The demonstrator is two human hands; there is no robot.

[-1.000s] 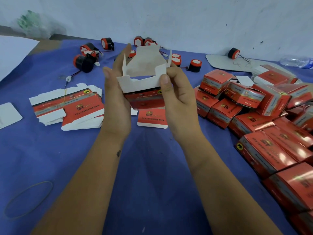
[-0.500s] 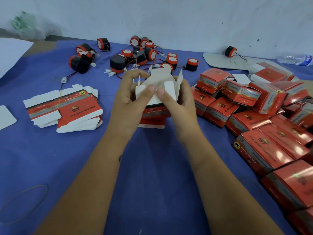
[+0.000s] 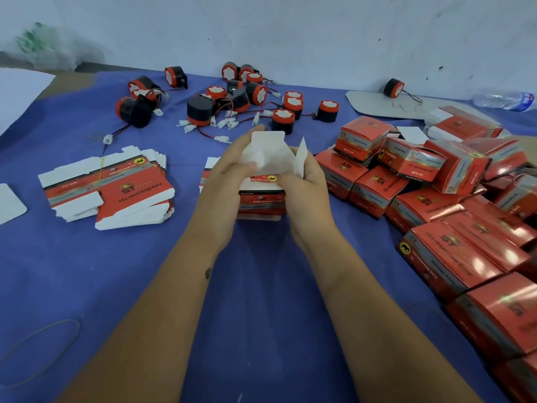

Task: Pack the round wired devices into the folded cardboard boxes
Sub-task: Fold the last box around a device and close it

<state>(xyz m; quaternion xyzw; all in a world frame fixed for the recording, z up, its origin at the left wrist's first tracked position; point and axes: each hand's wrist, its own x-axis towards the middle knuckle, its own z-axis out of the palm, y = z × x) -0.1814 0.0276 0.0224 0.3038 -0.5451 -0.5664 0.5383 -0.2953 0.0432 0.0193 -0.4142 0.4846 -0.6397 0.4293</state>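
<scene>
Well left of the hands, a stack of flat cartons (image 3: 107, 187) waits unfolded. Between them, the left hand (image 3: 223, 184) and right hand (image 3: 305, 181) both grip one half-formed box (image 3: 267, 175), flaps still up and nothing inside — the round wired devices (image 3: 232, 97) lie loose beyond. Just right of the hands a heap of closed boxes (image 3: 436, 199) suggests much packing done, though plenty remains.

The hands (image 3: 223, 184) hide most of the box (image 3: 261, 199). The right edge cuts off the red boxes (image 3: 494, 312) and bottle (image 3: 504, 99). Box print is too blurred to read.
</scene>
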